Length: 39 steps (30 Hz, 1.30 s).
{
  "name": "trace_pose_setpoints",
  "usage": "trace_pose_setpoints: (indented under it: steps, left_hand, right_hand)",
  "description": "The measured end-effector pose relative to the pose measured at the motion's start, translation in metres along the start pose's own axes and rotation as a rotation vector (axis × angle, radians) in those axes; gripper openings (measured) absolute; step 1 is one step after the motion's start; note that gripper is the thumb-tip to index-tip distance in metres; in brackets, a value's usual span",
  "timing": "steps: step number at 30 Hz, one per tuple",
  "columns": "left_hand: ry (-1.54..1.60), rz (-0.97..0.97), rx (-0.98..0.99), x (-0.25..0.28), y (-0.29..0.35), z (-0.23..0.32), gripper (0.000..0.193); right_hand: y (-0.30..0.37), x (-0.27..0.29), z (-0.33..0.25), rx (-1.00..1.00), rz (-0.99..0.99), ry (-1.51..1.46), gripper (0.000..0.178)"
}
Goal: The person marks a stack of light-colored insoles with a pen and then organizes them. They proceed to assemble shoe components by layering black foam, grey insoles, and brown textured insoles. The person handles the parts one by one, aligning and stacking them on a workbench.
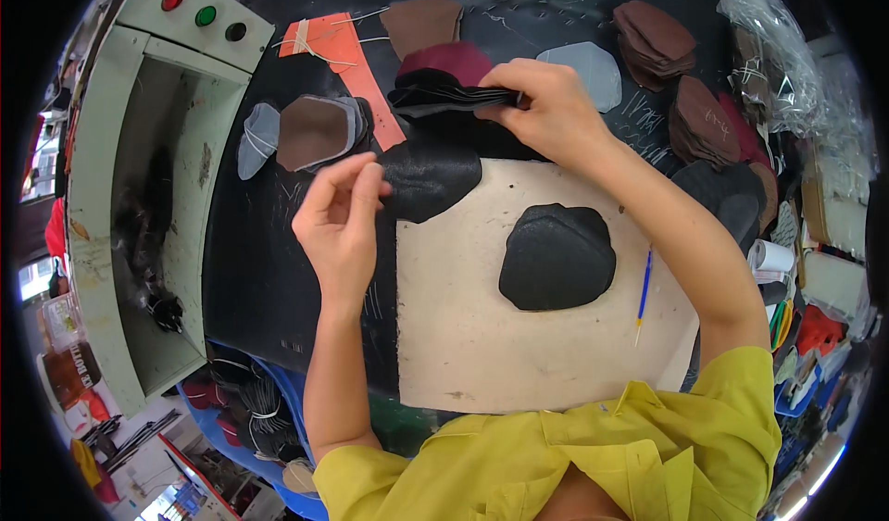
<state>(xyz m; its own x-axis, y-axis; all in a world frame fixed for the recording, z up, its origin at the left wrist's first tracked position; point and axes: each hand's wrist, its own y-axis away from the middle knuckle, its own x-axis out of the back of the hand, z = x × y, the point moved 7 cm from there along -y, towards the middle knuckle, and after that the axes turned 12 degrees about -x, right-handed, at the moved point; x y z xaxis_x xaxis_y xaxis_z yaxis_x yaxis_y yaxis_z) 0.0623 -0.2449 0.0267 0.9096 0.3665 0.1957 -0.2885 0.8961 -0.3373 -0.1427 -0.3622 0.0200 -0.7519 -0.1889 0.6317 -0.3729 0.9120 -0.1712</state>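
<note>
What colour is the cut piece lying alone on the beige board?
Black, seen in the head view.

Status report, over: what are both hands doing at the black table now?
Right hand shut on stack of black cut pieces. Left hand pinching edge of single black leather piece. Loose black piece lies untouched on beige board. Nothing in the way.

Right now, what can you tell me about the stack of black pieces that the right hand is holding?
The stack of black pieces is a bundle of thin, flat cut sheets, black to dark grey, which look like leather or fabric. Their layered edges show along the side. It lies roughly level above the black work surface, at the far edge of the beige board. The right hand pinches its right end between thumb and fingers. A maroon piece lies just behind it. The left hand does not touch it.
</note>
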Motion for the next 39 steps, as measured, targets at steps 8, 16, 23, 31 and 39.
trace_pose_setpoints:
  steps: [8,16,23,31,39]
  left_hand:
    - [0.894,-0.082,0.665,-0.059,0.027,-0.002,0.087]
    - [0.878,-0.115,0.580,-0.065,0.033,0.016,0.029]
    - [0.943,-0.068,0.448,-0.081,0.054,0.050,0.030]
    - [0.962,-0.095,0.411,-0.087,0.083,0.088,0.047]
    - [0.923,-0.163,0.445,-0.078,0.103,0.101,0.035]
  right_hand:
    - [0.055,0.030,-0.056,0.617,0.220,0.214,0.040]
    - [0.097,0.040,-0.066,0.801,0.268,0.327,0.039]
    - [0.106,0.061,-0.090,0.329,0.141,-0.065,0.040]
    - [0.132,0.062,-0.075,0.003,-0.058,-0.416,0.026]
    - [0.156,0.060,-0.067,-0.436,-0.305,-0.766,0.013]
